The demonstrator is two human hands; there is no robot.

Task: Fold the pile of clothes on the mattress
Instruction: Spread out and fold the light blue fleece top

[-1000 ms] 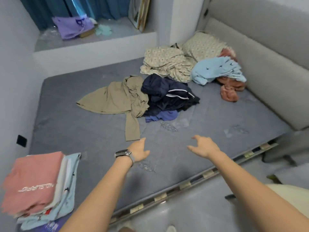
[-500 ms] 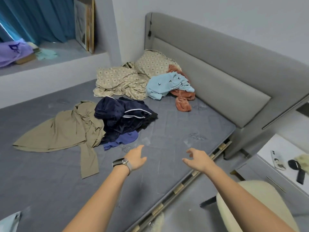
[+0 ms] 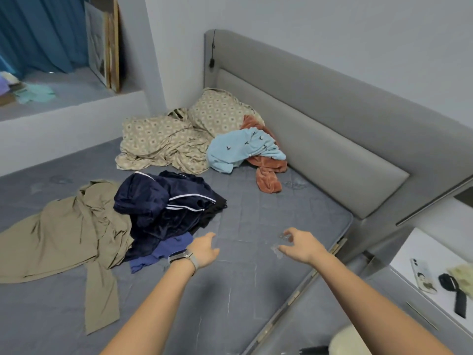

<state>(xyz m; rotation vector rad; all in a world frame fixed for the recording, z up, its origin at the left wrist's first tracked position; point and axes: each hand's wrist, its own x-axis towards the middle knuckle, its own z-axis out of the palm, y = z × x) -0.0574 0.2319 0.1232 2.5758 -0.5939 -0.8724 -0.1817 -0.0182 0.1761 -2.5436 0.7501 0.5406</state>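
My grey mattress (image 3: 268, 221) | khaki garment (image 3: 64, 237) at 9 o'clock | navy jacket (image 3: 163, 206) centre | patterned bedding (image 3: 163, 142), blue towel (image 3: 240, 149) at 12 o'clock

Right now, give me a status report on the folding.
Left hand and right hand open, empty, over the mattress. Navy garment unfolded, nearest. Nothing in the way.

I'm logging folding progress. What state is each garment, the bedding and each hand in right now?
khaki garment: unfolded, spread on the mattress.
navy garment: crumpled, partly over the khaki one.
blue garment: crumpled, partly under the navy one.
light blue garment: bunched, on the rust garment.
rust garment: crumpled by the headboard.
patterned bedding: rumpled.
left hand: open, holding nothing.
right hand: open, holding nothing.
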